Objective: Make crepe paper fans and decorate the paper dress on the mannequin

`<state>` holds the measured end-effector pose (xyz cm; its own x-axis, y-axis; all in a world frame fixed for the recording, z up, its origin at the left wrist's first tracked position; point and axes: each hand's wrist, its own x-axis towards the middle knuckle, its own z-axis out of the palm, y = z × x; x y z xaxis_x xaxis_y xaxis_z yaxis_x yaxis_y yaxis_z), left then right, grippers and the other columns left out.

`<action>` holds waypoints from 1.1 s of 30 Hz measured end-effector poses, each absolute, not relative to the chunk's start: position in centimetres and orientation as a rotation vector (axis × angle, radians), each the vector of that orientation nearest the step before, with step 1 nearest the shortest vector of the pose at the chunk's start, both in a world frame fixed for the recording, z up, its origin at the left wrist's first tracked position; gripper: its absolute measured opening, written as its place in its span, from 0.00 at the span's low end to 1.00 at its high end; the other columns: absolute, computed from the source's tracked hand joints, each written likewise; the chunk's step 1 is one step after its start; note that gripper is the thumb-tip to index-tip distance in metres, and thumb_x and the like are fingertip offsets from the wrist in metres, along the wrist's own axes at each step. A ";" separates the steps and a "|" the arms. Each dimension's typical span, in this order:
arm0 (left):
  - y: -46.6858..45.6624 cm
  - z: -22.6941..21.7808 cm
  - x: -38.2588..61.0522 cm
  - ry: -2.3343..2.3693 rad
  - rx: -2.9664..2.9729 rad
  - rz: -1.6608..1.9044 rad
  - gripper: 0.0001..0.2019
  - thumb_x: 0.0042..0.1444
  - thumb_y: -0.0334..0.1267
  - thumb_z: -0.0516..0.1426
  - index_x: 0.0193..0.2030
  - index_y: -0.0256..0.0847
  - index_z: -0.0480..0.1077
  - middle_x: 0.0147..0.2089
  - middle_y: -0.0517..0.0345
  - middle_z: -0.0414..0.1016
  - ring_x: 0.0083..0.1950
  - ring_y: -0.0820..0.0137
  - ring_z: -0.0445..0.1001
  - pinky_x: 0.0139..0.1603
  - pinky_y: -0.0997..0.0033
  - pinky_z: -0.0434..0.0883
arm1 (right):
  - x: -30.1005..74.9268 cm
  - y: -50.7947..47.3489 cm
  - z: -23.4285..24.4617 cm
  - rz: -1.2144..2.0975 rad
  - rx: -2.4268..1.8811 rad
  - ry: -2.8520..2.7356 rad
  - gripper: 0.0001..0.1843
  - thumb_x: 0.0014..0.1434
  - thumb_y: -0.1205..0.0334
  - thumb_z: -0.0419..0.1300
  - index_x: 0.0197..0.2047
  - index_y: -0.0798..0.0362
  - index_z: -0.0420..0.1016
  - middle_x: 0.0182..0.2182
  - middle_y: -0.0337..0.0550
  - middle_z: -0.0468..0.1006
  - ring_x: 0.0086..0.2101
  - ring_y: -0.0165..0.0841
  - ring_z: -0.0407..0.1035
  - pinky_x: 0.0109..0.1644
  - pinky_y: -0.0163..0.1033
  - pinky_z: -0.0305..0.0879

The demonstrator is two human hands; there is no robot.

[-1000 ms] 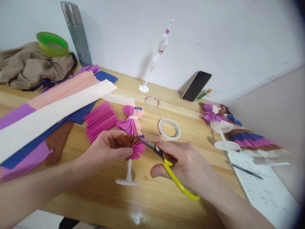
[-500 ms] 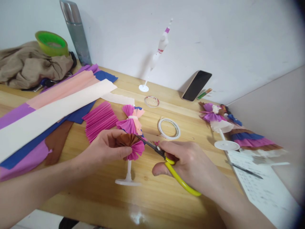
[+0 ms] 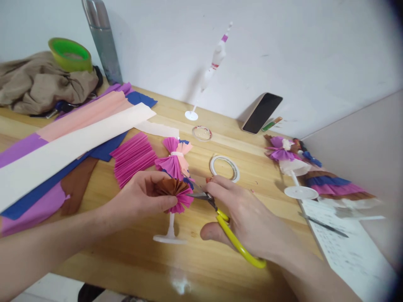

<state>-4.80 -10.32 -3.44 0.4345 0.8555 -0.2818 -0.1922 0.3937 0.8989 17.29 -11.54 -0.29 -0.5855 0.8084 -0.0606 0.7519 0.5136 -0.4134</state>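
My left hand (image 3: 143, 197) pinches the pleated skirt of a small paper-dressed doll (image 3: 175, 176), brown and pink folds under my thumb and fingers. The doll stands on a thin white stand (image 3: 170, 235) on the wooden table (image 3: 195, 260). My right hand (image 3: 248, 222) grips yellow-handled scissors (image 3: 226, 228), whose blades are parted at the pink edge of the skirt, just right of my left thumb.
Long crepe paper sheets (image 3: 63, 142) lie at left, a pink pleated piece (image 3: 132, 157) beside the doll. Two tape rolls (image 3: 224, 167), a bare doll form on a stand (image 3: 209, 75), a phone (image 3: 262, 113), finished dolls (image 3: 299, 167), a printed sheet (image 3: 343, 247), a flask (image 3: 102, 40).
The scissor blades have swung lower and opened at the skirt's right edge. My right hand has shifted a little toward the doll. My left hand keeps its hold.
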 end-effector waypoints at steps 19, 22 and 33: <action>-10.5 -3.7 -4.6 0.922 0.988 0.769 0.06 0.41 0.34 0.68 0.28 0.38 0.79 0.27 0.57 0.79 0.28 0.70 0.74 0.31 0.73 0.72 | 17.7 -11.7 -0.7 0.460 -1.411 -2.624 0.20 0.57 0.45 0.62 0.40 0.55 0.72 0.35 0.48 0.72 0.32 0.40 0.69 0.33 0.42 0.64; -10.2 -4.3 -5.0 0.927 0.900 0.823 0.08 0.43 0.35 0.68 0.32 0.37 0.80 0.29 0.56 0.80 0.28 0.72 0.73 0.30 0.74 0.71 | 18.4 -11.7 -0.4 0.261 -1.501 -2.630 0.18 0.59 0.48 0.61 0.41 0.55 0.73 0.35 0.49 0.74 0.31 0.40 0.71 0.33 0.42 0.64; -10.4 -3.4 -4.5 0.944 0.805 0.794 0.08 0.38 0.28 0.69 0.29 0.38 0.80 0.26 0.61 0.79 0.26 0.77 0.73 0.29 0.80 0.69 | 18.3 -12.7 0.3 0.285 -1.532 -2.686 0.19 0.52 0.47 0.67 0.38 0.52 0.71 0.38 0.48 0.73 0.33 0.40 0.71 0.34 0.43 0.65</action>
<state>-4.53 -10.41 -3.39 0.3674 0.8525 -0.3719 -0.2210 0.4684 0.8554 18.29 -12.74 0.33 -0.5125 0.8567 -0.0589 0.8500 0.4963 -0.1767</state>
